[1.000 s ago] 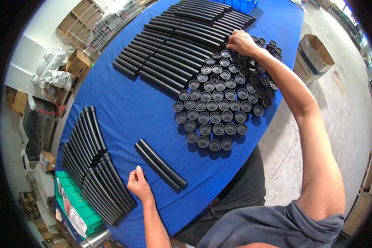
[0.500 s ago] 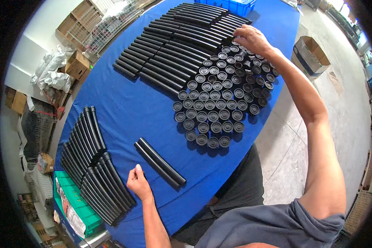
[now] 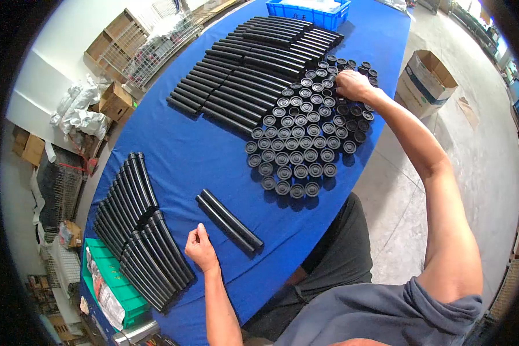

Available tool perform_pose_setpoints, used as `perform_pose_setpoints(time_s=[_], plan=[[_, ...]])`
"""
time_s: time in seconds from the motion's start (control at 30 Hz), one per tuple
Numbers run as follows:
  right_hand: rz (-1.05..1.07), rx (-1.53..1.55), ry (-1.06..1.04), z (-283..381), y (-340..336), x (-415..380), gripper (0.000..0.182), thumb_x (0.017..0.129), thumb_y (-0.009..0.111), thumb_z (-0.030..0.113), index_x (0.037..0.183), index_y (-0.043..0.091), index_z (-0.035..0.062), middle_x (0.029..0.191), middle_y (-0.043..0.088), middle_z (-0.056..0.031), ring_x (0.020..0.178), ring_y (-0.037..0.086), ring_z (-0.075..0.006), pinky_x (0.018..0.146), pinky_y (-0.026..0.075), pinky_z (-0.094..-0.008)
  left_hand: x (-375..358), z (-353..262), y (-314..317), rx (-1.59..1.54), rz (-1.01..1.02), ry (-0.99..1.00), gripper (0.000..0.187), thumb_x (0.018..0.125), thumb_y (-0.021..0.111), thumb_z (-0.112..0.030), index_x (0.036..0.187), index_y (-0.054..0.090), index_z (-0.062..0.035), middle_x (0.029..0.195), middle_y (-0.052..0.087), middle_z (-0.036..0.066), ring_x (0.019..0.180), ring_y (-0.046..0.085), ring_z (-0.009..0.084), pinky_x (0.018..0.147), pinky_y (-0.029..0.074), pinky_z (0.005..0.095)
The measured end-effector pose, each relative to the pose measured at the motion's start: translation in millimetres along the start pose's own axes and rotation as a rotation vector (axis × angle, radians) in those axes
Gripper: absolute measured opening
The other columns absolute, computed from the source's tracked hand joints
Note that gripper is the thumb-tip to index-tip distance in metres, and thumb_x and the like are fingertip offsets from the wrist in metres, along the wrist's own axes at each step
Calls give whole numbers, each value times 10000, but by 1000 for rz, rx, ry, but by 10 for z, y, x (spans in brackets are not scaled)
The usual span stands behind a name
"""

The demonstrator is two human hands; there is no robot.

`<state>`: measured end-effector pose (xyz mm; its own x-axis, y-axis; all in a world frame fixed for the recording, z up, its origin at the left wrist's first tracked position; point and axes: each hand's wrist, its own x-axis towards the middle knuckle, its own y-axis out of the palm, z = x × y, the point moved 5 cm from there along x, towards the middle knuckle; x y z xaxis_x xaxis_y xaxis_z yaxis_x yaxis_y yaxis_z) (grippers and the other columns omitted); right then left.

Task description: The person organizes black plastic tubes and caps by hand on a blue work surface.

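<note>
My left hand (image 3: 200,248) is closed, thumb uppermost, just above the blue cloth. Beside it lie two black tubes (image 3: 229,222), side by side and apart from the others. My right hand (image 3: 353,85) reaches in among many round black caps (image 3: 297,143), which stand in loose rows with ringed faces up. Its fingers are curled down between the caps, and the fingertips are hidden. Left of the caps lie long rows of plain black tubes (image 3: 230,75). Black tubes with a wider collar at one end (image 3: 155,248) lie in two rows left of my left hand.
A blue crate (image 3: 311,12) stands at the table's far end. A green bin (image 3: 112,282) with a white bag sits at the near left edge. An open cardboard box (image 3: 427,83) is on the floor to the right. Cartons and wire cages (image 3: 161,43) stand beyond the left edge.
My right hand has come down from the far edge of the caps to among them. My left hand stays closed near the two tubes. The view has shifted slightly.
</note>
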<state>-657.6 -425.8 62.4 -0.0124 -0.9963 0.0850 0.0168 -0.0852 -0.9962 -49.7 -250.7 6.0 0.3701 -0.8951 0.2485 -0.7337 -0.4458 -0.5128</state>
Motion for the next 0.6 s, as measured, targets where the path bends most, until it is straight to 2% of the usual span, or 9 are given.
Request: perform_pose_setpoints(time_s=[0.1,0.13,0.23,0.37,0.4,0.5,0.53,0.6], plan=[[4,101,41,-89,-24,22,221,805,583,150,946,692,18,1003,693,-226,1003,666,-392,866,551,-491,-2,0,6,-33,-16,30,325,948,693,-227,748,654,26,611,530,-25,576,443,61,524,367,264],[62,129,70,-123,-10,65,216,821,627,175,963,735,53,986,695,-195,1004,655,-368,880,525,-463,-1,-8,2,-24,-13,22,325,948,693,-226,748,654,26,611,532,-24,577,444,62,524,368,265],[164,142,33,-157,72,86,226,810,590,150,968,711,45,976,699,-223,973,670,-402,857,546,-497,-12,-51,-3,-1,1,3,325,948,694,-227,749,654,27,612,536,-21,577,446,63,525,371,267],[-235,160,-35,-21,-269,-109,209,813,632,185,935,722,42,921,713,-195,911,683,-398,805,556,-485,-3,-31,2,-3,-5,23,333,950,693,-234,748,656,28,610,540,-16,576,452,63,525,375,268],[-234,168,-44,-10,-346,-94,251,814,677,248,934,723,33,926,717,-196,900,691,-387,786,560,-477,1,-27,5,-8,-9,33,335,950,693,-236,748,656,28,610,541,-16,577,454,63,525,376,269],[180,112,118,88,-348,-127,330,804,723,323,955,719,30,969,717,-204,926,694,-378,800,560,-474,1,-21,-3,30,10,-10,335,953,689,-240,756,663,29,614,547,-13,580,460,64,527,380,270],[232,111,132,232,-450,-226,405,777,763,374,965,715,18,1003,712,-226,947,696,-375,812,562,-468,-5,-25,3,30,9,-10,333,953,689,-240,758,664,29,614,547,-12,580,460,66,529,382,271],[135,97,110,224,-265,-250,415,762,779,396,933,716,23,948,708,-219,921,692,-379,796,553,-475,-3,-6,-2,37,0,-7,328,953,688,-240,762,668,27,613,548,-10,579,460,69,532,386,274]])
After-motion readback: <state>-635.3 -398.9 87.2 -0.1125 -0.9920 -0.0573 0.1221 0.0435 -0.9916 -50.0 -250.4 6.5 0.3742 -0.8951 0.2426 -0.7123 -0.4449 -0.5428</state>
